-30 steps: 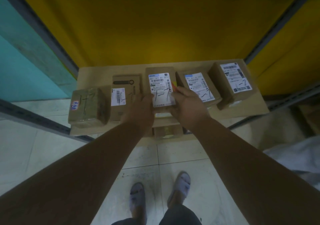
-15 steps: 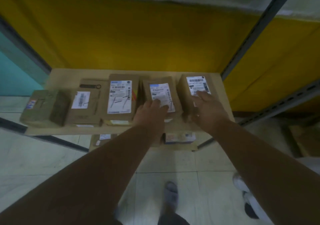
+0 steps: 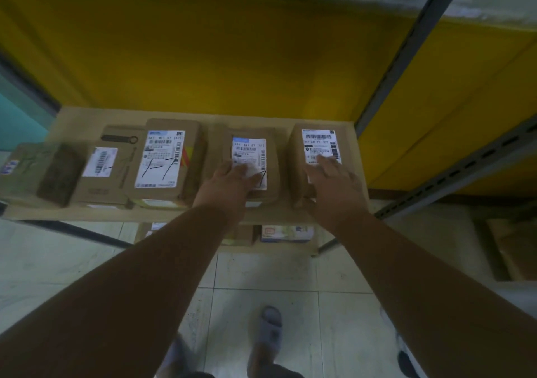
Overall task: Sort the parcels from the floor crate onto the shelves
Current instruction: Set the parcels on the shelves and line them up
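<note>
Several brown cardboard parcels lie in a row on a wooden shelf board (image 3: 203, 114). My left hand (image 3: 232, 181) rests flat on the near end of the fourth parcel (image 3: 250, 148), fingers spread over its white label. On the rightmost parcel (image 3: 319, 142) my right hand (image 3: 334, 183) lies with straight fingers across the label and the thumb at the box's left side. To the left sit a parcel marked "1-7" (image 3: 162, 156), a flat box (image 3: 107, 168) and a taped parcel (image 3: 37, 171).
A yellow wall panel (image 3: 218, 58) backs the shelf. A grey metal upright (image 3: 406, 49) stands at the right, with a perforated rail (image 3: 465, 168) beyond. More boxes (image 3: 286, 233) lie on the lower shelf. Tiled floor (image 3: 261, 276) and my feet are below.
My hands left the "1-7" parcel and moved right: the left onto the fourth parcel, the right onto the rightmost one. Both parcels now lie straighter. The view shifted right.
</note>
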{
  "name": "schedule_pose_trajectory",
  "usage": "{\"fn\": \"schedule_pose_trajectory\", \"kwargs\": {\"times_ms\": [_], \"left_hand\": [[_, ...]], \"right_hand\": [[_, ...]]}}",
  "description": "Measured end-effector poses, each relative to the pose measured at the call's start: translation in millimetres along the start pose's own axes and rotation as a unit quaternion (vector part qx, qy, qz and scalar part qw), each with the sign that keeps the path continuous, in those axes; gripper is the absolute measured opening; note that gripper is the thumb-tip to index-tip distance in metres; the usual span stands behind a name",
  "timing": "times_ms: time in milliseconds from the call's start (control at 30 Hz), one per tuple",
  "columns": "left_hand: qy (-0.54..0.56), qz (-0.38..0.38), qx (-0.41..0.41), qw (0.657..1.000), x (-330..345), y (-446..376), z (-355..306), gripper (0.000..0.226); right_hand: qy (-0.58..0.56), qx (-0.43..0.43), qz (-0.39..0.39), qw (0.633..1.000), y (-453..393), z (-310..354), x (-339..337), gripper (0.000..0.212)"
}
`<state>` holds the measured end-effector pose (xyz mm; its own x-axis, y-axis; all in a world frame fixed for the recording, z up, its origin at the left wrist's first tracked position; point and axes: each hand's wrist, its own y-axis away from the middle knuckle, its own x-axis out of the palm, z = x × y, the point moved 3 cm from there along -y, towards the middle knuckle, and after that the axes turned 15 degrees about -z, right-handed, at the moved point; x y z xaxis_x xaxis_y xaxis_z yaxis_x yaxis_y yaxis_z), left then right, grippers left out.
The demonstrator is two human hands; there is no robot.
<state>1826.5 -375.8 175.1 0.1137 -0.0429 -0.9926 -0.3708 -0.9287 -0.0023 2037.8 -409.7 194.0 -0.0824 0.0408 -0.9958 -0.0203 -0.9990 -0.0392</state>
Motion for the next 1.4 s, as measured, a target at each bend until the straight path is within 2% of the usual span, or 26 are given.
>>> {"fn": "schedule_pose_trajectory", "kwargs": {"times_ms": [267, 367, 467, 533, 667, 867, 1000, 1133, 1300, 1400], "left_hand": [[-0.024, 0.008, 0.004, 1.000, -9, 9, -3, 0.073], [-0.019, -0.031, 0.002, 0.999, -22, 27, -8, 0.076], [0.008, -0.081, -0.017, 0.997, -38, 58, -4, 0.064], [0.020, -0.082, -0.028, 0.996, -47, 85, 7, 0.062], [0.044, -0.086, -0.040, 0.995, -60, 139, 57, 0.057], [0.023, -0.067, -0.048, 0.996, -69, 213, 186, 0.055], [0.036, -0.050, -0.079, 0.995, -52, 248, 254, 0.052], [0.055, -0.012, -0.109, 0.992, 0, 260, 288, 0.055], [0.050, 0.040, -0.127, 0.990, 107, 251, 314, 0.057], [0.047, 0.071, -0.140, 0.986, 188, 237, 333, 0.058]], "right_hand": [[-0.026, 0.005, -0.019, 0.999, 4, 7, -7, 0.073], [-0.057, -0.008, -0.041, 0.998, 15, 25, -25, 0.073], [-0.101, -0.020, -0.073, 0.992, 33, 56, -55, 0.070], [-0.114, -0.033, -0.087, 0.989, 47, 83, -72, 0.068], [-0.128, -0.049, -0.107, 0.985, 74, 152, -93, 0.067], [-0.154, -0.050, -0.161, 0.974, 102, 284, -87, 0.064], [-0.191, -0.053, -0.147, 0.969, 111, 357, -58, 0.056], [-0.178, -0.067, -0.099, 0.977, 112, 394, -2, 0.054], [-0.174, -0.075, 0.004, 0.982, 101, 403, 128, 0.060], [-0.156, -0.072, 0.032, 0.985, 84, 395, 210, 0.058]]}}
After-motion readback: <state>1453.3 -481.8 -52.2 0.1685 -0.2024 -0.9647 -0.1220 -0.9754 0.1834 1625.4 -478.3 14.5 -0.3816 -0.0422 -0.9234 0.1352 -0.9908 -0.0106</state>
